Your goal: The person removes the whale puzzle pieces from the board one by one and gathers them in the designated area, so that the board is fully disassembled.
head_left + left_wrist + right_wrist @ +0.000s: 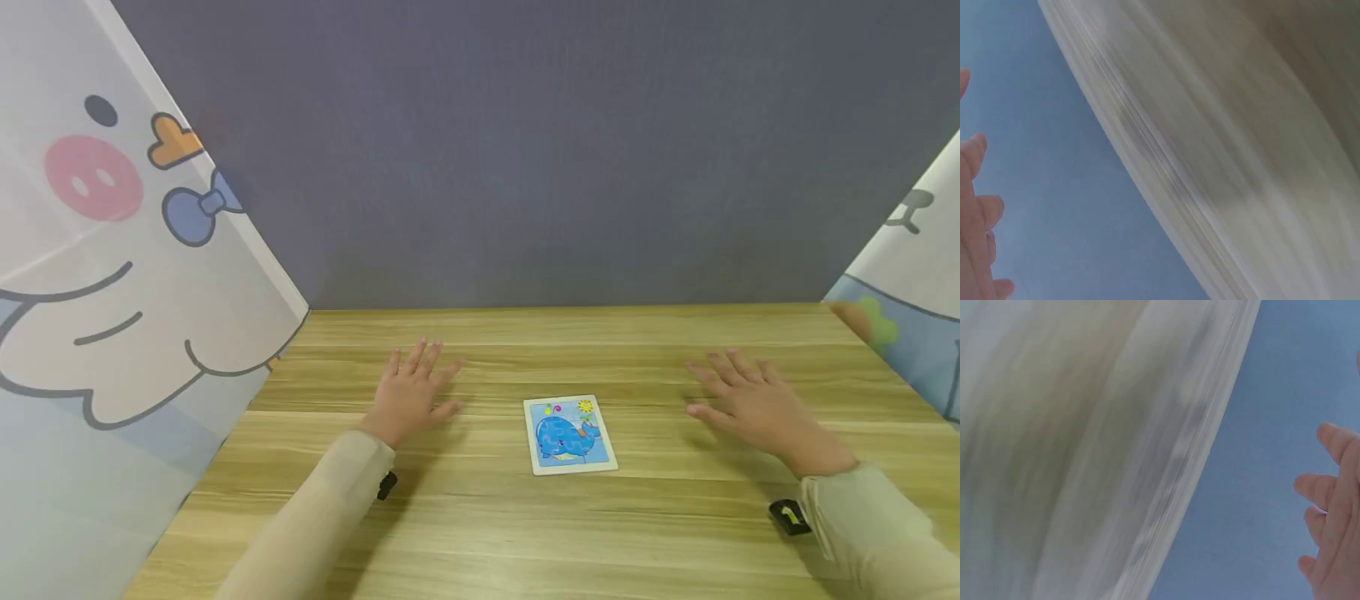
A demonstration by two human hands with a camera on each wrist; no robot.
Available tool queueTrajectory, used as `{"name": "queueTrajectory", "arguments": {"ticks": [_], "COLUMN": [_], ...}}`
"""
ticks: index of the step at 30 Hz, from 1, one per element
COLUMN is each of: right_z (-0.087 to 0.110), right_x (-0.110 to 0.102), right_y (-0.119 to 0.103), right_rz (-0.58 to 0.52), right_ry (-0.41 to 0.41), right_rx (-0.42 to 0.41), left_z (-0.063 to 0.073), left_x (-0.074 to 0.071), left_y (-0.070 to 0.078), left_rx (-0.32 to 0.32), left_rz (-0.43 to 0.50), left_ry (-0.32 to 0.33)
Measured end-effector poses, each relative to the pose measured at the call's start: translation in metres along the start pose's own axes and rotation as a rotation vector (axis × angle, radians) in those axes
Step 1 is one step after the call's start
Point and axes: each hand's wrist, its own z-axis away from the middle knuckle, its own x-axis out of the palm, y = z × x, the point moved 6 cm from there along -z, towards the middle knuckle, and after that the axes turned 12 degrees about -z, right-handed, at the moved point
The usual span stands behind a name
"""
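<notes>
Beige cloth covers both arms on my head feed: the left sleeve enters at seven o'clock, the right sleeve at four. Under each cuff I see a small black piece, the left device partly hidden by the sleeve, the right device showing more fully.

Farther up the bench, a wood-grained top, lies the whale puzzle, flat and slightly turned, with a white border, a blue whale and a yellow sun at its one o'clock corner. It sits between the two hands, well apart from both.

Taking the puzzle as my dial's centre, the left hand is between nine and ten o'clock, the right hand between two and three. Both are released, fingers spread and pointing away from me; I cannot tell whether the palms touch the wood. My wrist feeds show just fingers at their outer edges.

Beyond, cartoon-printed sheets hang at ten o'clock, the left sheet, and three, the right sheet. Farthest, at twelve, stands a grey-blue backdrop.
</notes>
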Motion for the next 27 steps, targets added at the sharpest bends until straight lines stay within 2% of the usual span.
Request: {"name": "queueTrajectory", "arguments": {"ticks": [6, 9, 16, 21, 27], "right_z": [-0.006, -0.01, -0.019, -0.027, -0.037], "right_x": [-0.001, -0.002, -0.01, -0.006, 0.007], "right_y": [-0.013, -0.017, -0.028, -0.036, -0.048], "right_rz": [-0.072, -0.091, -0.181, -0.199, -0.193], "right_ry": [0.049, 0.081, 0.183, 0.168, 0.139], "right_rx": [-0.042, -0.07, -0.15, -0.117, -0.113], "left_z": [-0.008, -0.011, -0.017, -0.018, -0.02], "left_x": [-0.01, -0.015, -0.02, -0.014, -0.007], "left_y": [0.026, 0.036, 0.057, 0.069, 0.082], "left_rx": [0.091, 0.129, 0.244, 0.307, 0.351], "left_rz": [0.022, 0.068, 0.132, 0.155, 0.155], "left_ry": [0.021, 0.027, -0.033, -0.099, -0.138]}}
